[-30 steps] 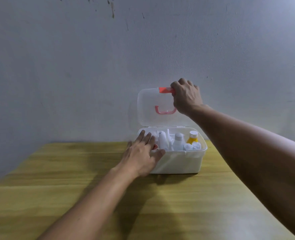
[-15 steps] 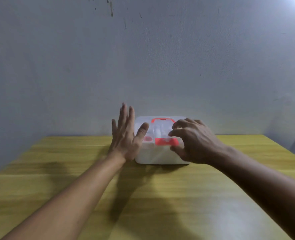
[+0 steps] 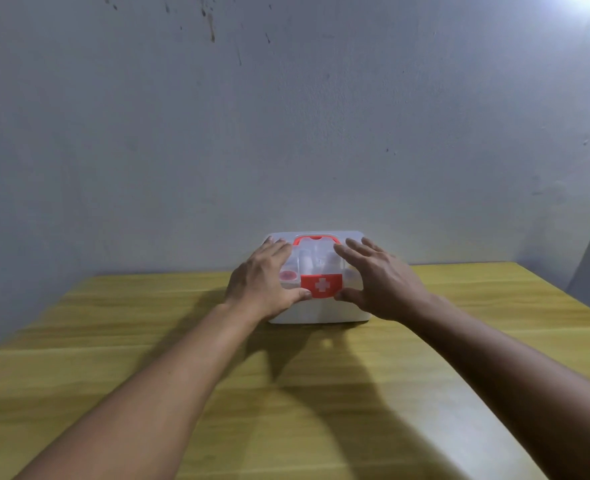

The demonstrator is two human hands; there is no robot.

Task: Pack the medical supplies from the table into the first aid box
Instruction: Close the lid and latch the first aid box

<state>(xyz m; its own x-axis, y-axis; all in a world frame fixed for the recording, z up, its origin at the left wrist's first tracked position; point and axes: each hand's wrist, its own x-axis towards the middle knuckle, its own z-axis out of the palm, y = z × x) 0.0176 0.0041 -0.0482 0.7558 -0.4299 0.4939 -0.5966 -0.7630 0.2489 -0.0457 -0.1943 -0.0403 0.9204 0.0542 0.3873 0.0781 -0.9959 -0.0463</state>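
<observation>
The white first aid box (image 3: 321, 311) stands at the far middle of the table with its clear lid down. A red latch with a white cross (image 3: 321, 285) sits on its front, and a red handle (image 3: 316, 239) lies flat on the lid. White bottles (image 3: 307, 263) show dimly through the lid. My left hand (image 3: 264, 282) lies over the lid's left half, thumb pressed on the front edge beside the latch. My right hand (image 3: 378, 282) covers the right half the same way, thumb at the latch's right side.
The yellow wooden table (image 3: 286, 393) stretches from the box towards me. A grey wall (image 3: 286, 133) rises right behind the box. The table's right edge (image 3: 563, 299) runs diagonally at the right.
My right hand swung the upright lid down onto the box. Both hands then moved onto the lid, with the thumbs at either side of the red latch.
</observation>
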